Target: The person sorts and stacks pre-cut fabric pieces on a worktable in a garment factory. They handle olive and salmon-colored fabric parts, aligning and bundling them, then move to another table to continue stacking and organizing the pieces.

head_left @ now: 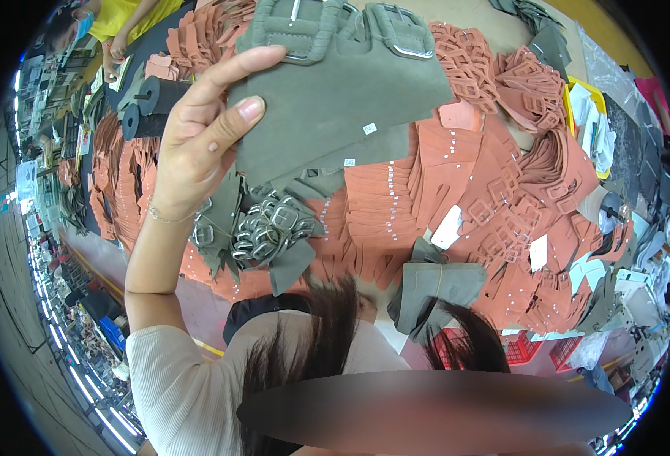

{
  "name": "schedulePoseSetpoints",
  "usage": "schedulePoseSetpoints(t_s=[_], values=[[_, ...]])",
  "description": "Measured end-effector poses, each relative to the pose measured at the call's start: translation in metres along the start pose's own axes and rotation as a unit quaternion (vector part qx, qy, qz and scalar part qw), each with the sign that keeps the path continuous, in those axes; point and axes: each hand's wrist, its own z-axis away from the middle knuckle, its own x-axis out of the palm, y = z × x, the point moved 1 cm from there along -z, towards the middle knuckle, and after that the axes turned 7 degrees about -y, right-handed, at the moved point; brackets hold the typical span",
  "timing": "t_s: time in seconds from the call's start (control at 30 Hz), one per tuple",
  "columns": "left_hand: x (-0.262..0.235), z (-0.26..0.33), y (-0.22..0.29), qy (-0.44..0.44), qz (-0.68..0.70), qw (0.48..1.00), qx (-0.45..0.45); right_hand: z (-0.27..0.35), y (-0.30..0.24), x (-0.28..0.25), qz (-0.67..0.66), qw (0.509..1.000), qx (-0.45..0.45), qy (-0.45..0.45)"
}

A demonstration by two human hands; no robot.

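Note:
My left hand [206, 125] is raised close to the camera, its thumb and forefinger pinching dark green leather pieces [335, 99] by their left edge. Two covered buckles with silver bars show along the top of these pieces, and small white stickers mark their lower part. My right hand is out of view. Below the held pieces lies a heap of green straps with metal buckles [274, 228]. Many overlapping rust-orange leather pieces [380, 205] spread over the table, some with buckles. Nearer me, a banded stack of green pieces [441, 285] sits at the table edge.
Black rolls [141, 114] stand at the left. At the far right are a yellow bin [572, 114] with white items and a thread cone [593, 207]. Red crates [523, 351] sit below the near edge. A person in a yellow top [118, 21] works at the far left.

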Motion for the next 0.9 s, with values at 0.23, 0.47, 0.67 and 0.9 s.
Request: schedulePoseSetpoints(t_s=[0.23, 0.47, 0.67, 0.9], values=[[0.001, -0.001, 0.001, 0.01, 0.004, 1.0, -0.019, 0.009, -0.02, -0.005, 0.026, 0.999, 0.001, 0.023], [0.0, 0.011, 0.005, 0.037, 0.085, 0.994, -0.051, 0.008, -0.014, -0.006, 0.008, 1.0, 0.002, -0.003], [-0.009, 0.043, 0.022, 0.022, -0.051, 0.998, 0.034, 0.011, -0.007, -0.005, 0.202, 0.966, -0.133, -0.088], [-0.015, 0.086, 0.046, 0.03, 0.026, 0.998, 0.037, 0.069, -0.117, -0.036, 0.46, 0.845, -0.186, -0.2]])
